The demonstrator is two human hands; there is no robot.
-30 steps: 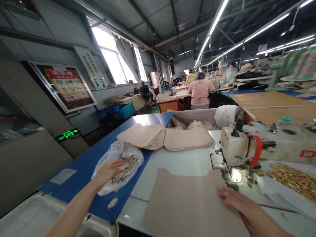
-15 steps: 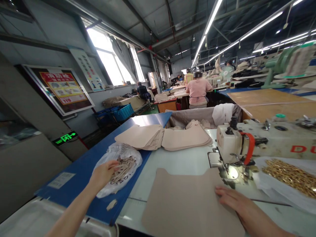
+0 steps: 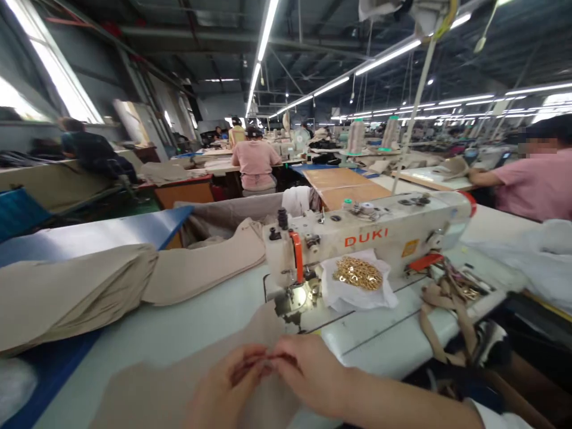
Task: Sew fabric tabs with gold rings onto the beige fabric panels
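Observation:
My left hand (image 3: 230,381) and my right hand (image 3: 308,372) meet fingertip to fingertip, both closed in a pinch. Whatever lies between the fingers is too small and blurred to name. Under them a beige fabric panel (image 3: 170,381) lies flat, its top corner reaching close to the needle area of the white sewing machine (image 3: 370,229). Beside the machine's head, gold metal rings or buckles (image 3: 357,273) are heaped on a white plastic bag (image 3: 330,289).
Stacked beige panels (image 3: 75,292) lie at the left, with another pile (image 3: 205,262) beyond the panel. Beige straps (image 3: 447,310) hang over the table's right front. One co-worker (image 3: 536,173) sits at the right, another (image 3: 254,158) ahead. A clear plastic bag (image 3: 15,384) shows at lower left.
My left hand has left the bag of small beige strips and come right to meet my right hand, which has lifted from the panel's edge. The view has swung right.

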